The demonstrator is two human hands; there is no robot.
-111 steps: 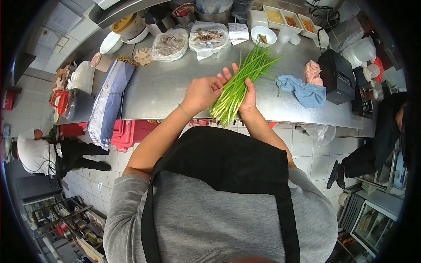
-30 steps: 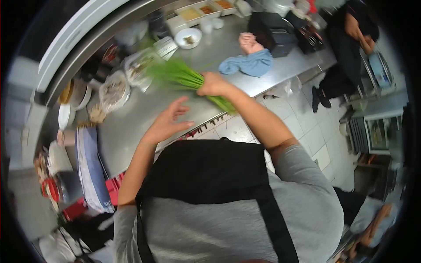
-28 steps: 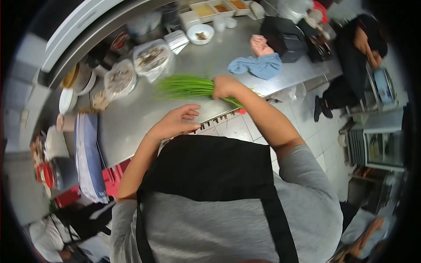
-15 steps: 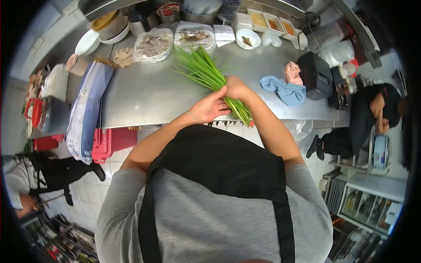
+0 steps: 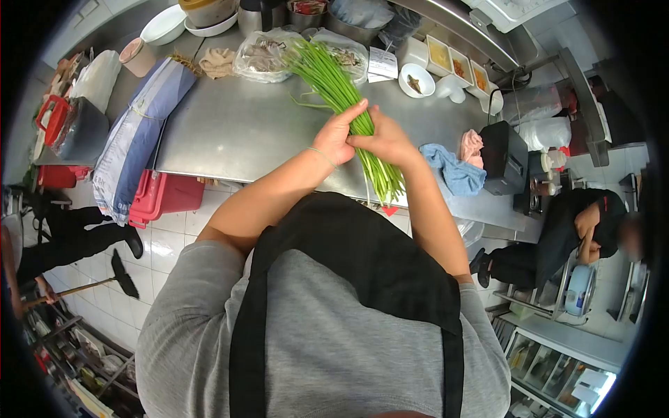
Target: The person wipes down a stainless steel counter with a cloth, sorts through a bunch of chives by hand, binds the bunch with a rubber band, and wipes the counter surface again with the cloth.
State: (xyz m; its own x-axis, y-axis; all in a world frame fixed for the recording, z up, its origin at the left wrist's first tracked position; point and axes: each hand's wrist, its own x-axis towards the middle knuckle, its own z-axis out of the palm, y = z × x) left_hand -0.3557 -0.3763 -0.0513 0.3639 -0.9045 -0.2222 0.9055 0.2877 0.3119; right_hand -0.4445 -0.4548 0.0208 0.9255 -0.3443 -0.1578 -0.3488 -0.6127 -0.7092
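A long bunch of green chives (image 5: 327,76) is held over the steel counter, its leafy tips pointing up-left and its paler cut ends toward my apron. My right hand (image 5: 387,139) wraps round the middle of the bunch from the right, thumb across the stalks. Pressed to the left side of the same stalks is my left hand (image 5: 336,139), its thumb laid up along them and its fingers curled, partly hidden. One stray leaf sticks out to the left.
Along the back of the steel counter (image 5: 223,132) stand plastic bags (image 5: 261,59), a white bowl (image 5: 417,81) and food trays (image 5: 460,66). Blue cloth (image 5: 453,169) and a black machine (image 5: 504,159) lie right; a long sack (image 5: 139,132) left. People stand at both sides, one with a broom (image 5: 122,275).
My view has shifted and turned. The chives now stand more upright, both hands have closed round their middle, and my left hand, more open before, is against the stalks. A broom has come into view at left.
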